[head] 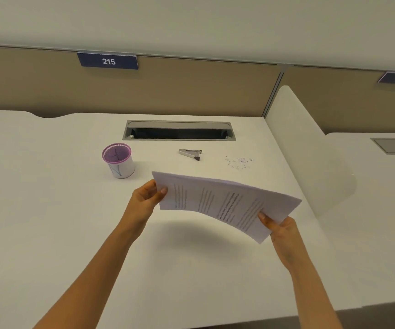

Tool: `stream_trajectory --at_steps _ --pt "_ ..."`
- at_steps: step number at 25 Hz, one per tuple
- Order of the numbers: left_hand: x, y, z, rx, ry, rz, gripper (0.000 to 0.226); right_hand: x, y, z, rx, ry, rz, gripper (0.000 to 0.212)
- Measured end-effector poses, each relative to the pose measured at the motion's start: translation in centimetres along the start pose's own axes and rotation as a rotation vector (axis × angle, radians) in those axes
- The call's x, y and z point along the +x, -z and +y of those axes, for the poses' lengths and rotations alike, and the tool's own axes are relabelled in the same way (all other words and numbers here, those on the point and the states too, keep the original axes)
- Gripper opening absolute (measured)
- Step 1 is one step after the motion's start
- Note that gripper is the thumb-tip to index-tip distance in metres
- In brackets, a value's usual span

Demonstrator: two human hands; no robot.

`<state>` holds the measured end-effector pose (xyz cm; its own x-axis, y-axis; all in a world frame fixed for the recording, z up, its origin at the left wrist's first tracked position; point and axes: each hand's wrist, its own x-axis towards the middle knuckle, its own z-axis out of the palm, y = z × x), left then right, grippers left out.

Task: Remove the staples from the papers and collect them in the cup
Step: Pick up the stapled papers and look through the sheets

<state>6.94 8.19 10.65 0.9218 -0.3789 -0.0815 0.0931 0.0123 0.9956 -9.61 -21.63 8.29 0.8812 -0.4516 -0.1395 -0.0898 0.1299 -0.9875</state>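
Papers [227, 205] are being held clear of the counter [49, 222] as one printed stack, casting a shadow on the surface beneath. Left hand [144, 198] is pinching the stack's 9 o'clock edge, with the thumb lying on the top sheet and the fingers curling underneath. Right hand [279, 227] is pinching the 4 o'clock corner, also with the thumb on top. The stack is bowing slightly between the two grips.

Cup [118, 162], white with a purple rim, is standing upright on the counter at 10 o'clock from the papers, apart from them. Whether anything is lying inside it cannot be told. Staple remover [190, 153] is lying on the counter at 12 o'clock from the stack. Loose staples [239, 161] are lying scattered at 3 o'clock from the remover, near it. Cable slot [178, 130] is sitting open toward the counter's far edge.
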Motion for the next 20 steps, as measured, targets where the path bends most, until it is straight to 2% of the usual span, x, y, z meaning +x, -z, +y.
stream_trajectory --at_steps 6,10,14,17,20 --pt "-0.9 -0.4 -2.6 0.107 0.054 -0.07 0.024 -0.6 0.1 3.2 -0.005 -0.098 0.042 0.038" --pt "-0.1 -1.2 -1.3 0.129 0.043 -0.052 0.026 -0.1 0.0 2.1 -0.061 -0.137 0.048 0.025" --pt "1.2 -0.8 0.0 0.139 0.1 -0.024 0.021 0.8 1.1 -0.9 -0.113 -0.125 -0.055 0.03" --pt "1.6 -0.5 0.2 0.09 0.193 0.018 0.018 1.3 2.6 -2.5 -0.051 -0.152 -0.122 0.035" --pt "1.6 -0.4 -0.1 -0.037 0.271 0.077 0.021 0.8 3.0 -2.5 0.175 -0.182 -0.047 0.032"
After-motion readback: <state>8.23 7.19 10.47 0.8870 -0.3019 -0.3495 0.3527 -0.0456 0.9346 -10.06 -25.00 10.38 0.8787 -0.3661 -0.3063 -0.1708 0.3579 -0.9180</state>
